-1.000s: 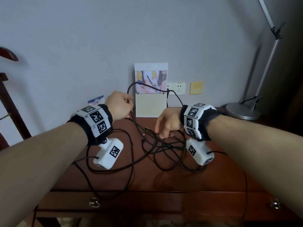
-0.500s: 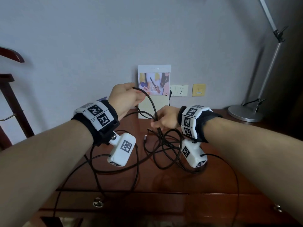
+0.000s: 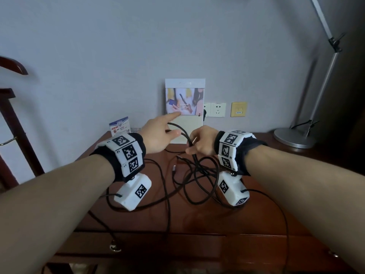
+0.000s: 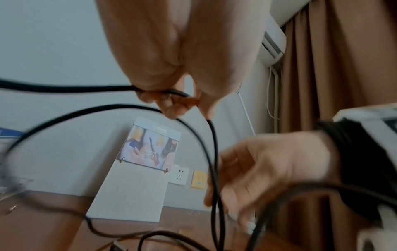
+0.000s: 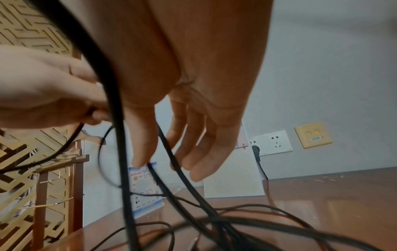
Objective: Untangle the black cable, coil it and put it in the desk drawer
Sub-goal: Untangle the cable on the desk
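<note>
The black cable point(image 3: 194, 175) lies in a tangled heap on the brown desk point(image 3: 197, 222), with one plug end point(image 3: 174, 168) loose on the wood. A loop of it rises to both hands. My left hand point(image 3: 161, 134) is above the desk's back, index finger stretched out, the other fingers pinching the cable point(image 4: 154, 93). Just to its right, my right hand point(image 3: 199, 142) holds several strands between thumb and loosely bent fingers point(image 5: 193, 152); the cable point(image 5: 169, 152) hangs down from there. The desk drawer point(image 3: 158, 248) is shut, with a ring pull point(image 3: 115, 248).
A standing calendar card point(image 3: 184, 107) leans on the wall behind the hands. Wall sockets point(image 3: 217, 109) with one plug in are to its right. A lamp base point(image 3: 292, 138) is at the back right, a small blue-white sign point(image 3: 119, 126) at the back left, a wooden rack point(image 3: 11, 115) at the far left.
My left hand has moved right and closer to the right hand, and its index finger has stretched out. The raised cable loop between the hands has become shorter. The right hand lifted slightly.
</note>
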